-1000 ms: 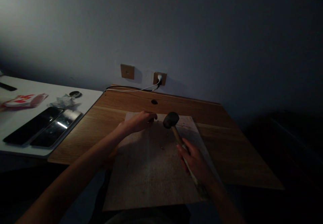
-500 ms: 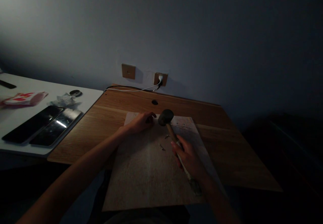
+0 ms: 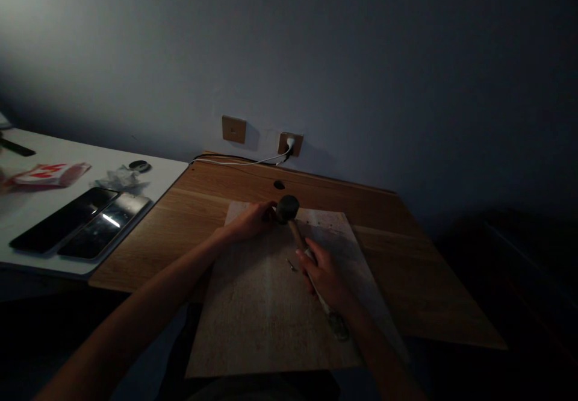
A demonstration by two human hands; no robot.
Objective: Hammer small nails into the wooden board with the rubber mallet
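Note:
My right hand [image 3: 323, 271] is wrapped round the handle of a mallet [image 3: 288, 209] with a dark, rounded head. The handle slants down toward me over the pale board [image 3: 253, 317]. My left hand [image 3: 253, 219] is at the board's far left part, fingers bent together in a pinch right beside the mallet head. Whatever is between those fingertips is hidden or too small to make out. A small metal nail or screw [image 3: 291, 265] lies on the board, left of my right hand. Several tiny pieces [image 3: 320, 225] show near the board's far right.
The board rests on a wooden desk [image 3: 406, 268] with a cable hole [image 3: 279, 184]. A white cable [image 3: 253, 163] runs to a wall socket [image 3: 291, 144]. On the white table [image 3: 167, 175] at left are two dark phone-like slabs [image 3: 103, 226], crumpled plastic [image 3: 120, 178] and a red-white packet [image 3: 52, 174].
The mallet head has moved left, up to my left fingertips, with my right hand following. One small metal piece near the handle is now covered. My left hand stays nearly in place.

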